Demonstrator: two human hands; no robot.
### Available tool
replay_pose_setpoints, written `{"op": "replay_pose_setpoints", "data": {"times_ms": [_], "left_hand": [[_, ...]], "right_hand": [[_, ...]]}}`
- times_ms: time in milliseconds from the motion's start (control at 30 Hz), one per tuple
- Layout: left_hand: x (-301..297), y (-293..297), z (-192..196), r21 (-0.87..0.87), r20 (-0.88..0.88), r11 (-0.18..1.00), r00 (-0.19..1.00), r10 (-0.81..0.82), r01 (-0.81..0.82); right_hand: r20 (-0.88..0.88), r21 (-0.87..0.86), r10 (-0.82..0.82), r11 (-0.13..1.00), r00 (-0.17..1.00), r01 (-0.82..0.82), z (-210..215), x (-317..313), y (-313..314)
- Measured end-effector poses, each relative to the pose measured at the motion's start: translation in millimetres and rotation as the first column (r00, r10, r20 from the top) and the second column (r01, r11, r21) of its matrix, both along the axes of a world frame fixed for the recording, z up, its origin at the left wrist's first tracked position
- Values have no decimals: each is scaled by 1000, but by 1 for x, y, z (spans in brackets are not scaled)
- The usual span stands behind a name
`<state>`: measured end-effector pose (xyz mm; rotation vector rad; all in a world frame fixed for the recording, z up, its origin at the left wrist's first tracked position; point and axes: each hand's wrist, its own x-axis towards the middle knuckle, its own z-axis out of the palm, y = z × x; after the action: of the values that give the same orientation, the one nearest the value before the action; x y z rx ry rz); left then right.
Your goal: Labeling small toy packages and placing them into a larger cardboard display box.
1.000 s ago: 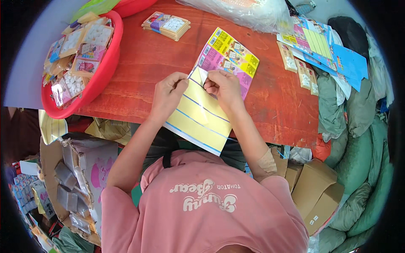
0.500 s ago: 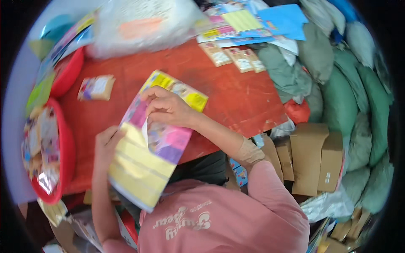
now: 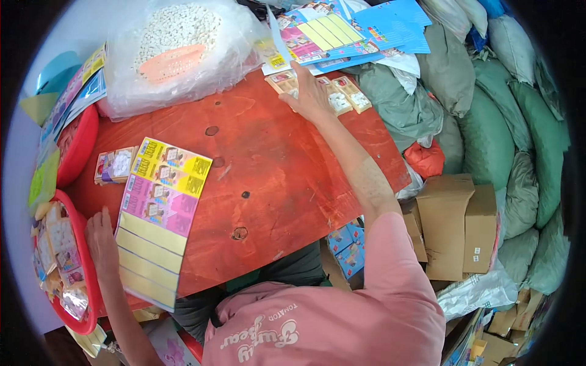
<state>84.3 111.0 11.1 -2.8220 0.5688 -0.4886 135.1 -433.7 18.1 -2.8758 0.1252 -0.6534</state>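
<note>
A long card sheet [image 3: 160, 215], yellow and pink with small packets fixed to its upper half, lies on the red wooden table [image 3: 274, 165]. My left hand [image 3: 101, 239] rests flat at the sheet's left edge, beside a red basin [image 3: 86, 256] of small packets. My right hand [image 3: 311, 94] reaches across to the table's far right and touches a row of small packets [image 3: 342, 94] there. Whether its fingers grip a packet is hidden.
A clear bag of white pieces [image 3: 177, 46] stands at the back. Printed blue and yellow sheets [image 3: 348, 27] lie far right. A small packet stack [image 3: 115, 165] sits by the card. Green sacks [image 3: 519, 122] and cardboard boxes [image 3: 458, 219] crowd the right side.
Both hands left the card sheet's top. The sheet now lies flat on the table. My right hand moved far right to the packets; my left hand dropped to the sheet's left edge.
</note>
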Motion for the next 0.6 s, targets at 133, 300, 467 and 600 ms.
{"op": "replay_pose_setpoints", "data": {"times_ms": [133, 300, 467, 600], "left_hand": [[-18, -39, 16, -153, 53, 988, 998, 26, -17], [-73, -128, 22, -440, 76, 817, 922, -380, 373], [-111, -203, 6, -666, 18, 608, 825, -565, 432], [-114, -234, -9, -791, -5, 516, 841, -541, 328]], "right_hand": [[-87, 77, -14, 997, 996, 21, -20, 2, -14], [-68, 115, 1, 993, 998, 7, -24, -53, 32], [-19, 87, -93, 992, 995, 95, -23, -154, 119], [-55, 111, -104, 988, 993, 110, -24, -207, 175]]}}
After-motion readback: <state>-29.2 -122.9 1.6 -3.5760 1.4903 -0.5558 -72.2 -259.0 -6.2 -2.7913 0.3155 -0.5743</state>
